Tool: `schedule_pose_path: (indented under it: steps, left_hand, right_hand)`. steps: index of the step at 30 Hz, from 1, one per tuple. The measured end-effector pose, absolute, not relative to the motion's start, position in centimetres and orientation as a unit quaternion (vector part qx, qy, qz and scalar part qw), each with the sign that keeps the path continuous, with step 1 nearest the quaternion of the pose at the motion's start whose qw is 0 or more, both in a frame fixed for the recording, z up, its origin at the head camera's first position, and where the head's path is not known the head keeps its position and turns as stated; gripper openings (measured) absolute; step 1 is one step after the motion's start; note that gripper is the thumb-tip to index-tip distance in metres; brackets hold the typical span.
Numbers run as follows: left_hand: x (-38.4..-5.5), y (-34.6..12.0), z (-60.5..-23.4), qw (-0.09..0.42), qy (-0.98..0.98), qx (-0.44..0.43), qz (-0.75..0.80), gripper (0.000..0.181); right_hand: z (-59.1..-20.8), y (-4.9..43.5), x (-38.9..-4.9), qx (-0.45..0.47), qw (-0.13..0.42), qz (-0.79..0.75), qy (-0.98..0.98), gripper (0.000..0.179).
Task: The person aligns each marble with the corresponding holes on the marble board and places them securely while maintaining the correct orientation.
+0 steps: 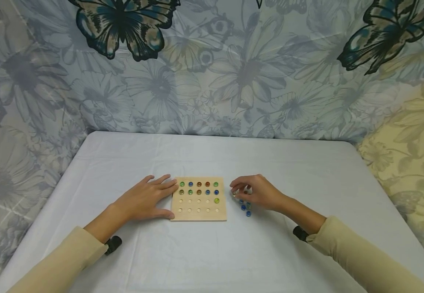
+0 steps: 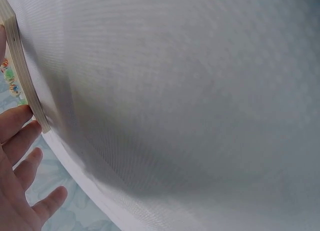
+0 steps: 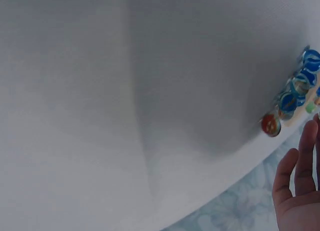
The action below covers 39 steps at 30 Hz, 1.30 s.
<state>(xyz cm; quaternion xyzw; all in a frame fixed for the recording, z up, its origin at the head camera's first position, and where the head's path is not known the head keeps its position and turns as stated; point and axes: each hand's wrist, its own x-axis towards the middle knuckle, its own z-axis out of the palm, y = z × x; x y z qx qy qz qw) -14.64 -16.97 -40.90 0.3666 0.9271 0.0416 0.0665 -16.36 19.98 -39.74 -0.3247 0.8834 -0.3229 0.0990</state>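
A wooden board with rows of round hollows lies flat on the table. Glass marbles fill its two far rows, and a yellow-green marble sits at the right end of the third row. My left hand spreads along the board's left edge, index finger and thumb touching it, the other fingers extended. Right of the board, my right hand pinches a small clear marble between thumb and fingertips. Beneath and beside that hand are several loose marbles, mostly blue; the right wrist view also shows a red-orange marble.
A white cloth covers the table. Behind it hangs a fabric backdrop printed with flowers and butterflies. Dark wrist-worn cameras show at the left cuff and the right cuff.
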Motion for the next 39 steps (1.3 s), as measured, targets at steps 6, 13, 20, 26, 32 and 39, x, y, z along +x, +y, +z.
schedule_pose_path:
  steps: [6,13,20,26,32,39]
  left_hand:
    - [-14.7,-17.0,-40.9,0.065,0.927,0.367,0.04,0.091]
    - [-14.8,-17.0,-41.0,0.063,0.926,0.371,0.042,0.09]
    - [-14.7,-17.0,-41.0,0.066,0.926,0.368,0.046,0.091]
    - [-14.7,-17.0,-41.0,0.064,0.926,0.37,0.045,0.091]
    - [-14.7,-17.0,-40.9,0.063,0.925,0.372,0.045,0.091]
    - [-14.7,-17.0,-40.9,0.061,0.926,0.371,0.045,0.091]
  right_hand:
    - [-39.7,18.7,-16.2,-0.338,0.099,-0.342,0.871,0.028]
    - [-39.6,17.1,-16.1,-0.358,0.113,-0.338,0.863,0.027]
    - [-39.7,16.0,-15.7,-0.37,0.127,-0.338,0.856,0.025]
    - [-40.0,15.5,-15.2,-0.369,0.149,-0.34,0.852,0.025]
    - [-40.1,15.4,-14.9,-0.37,0.15,-0.326,0.857,0.024]
    - [-40.3,15.3,-14.7,-0.37,0.154,-0.316,0.86,0.023]
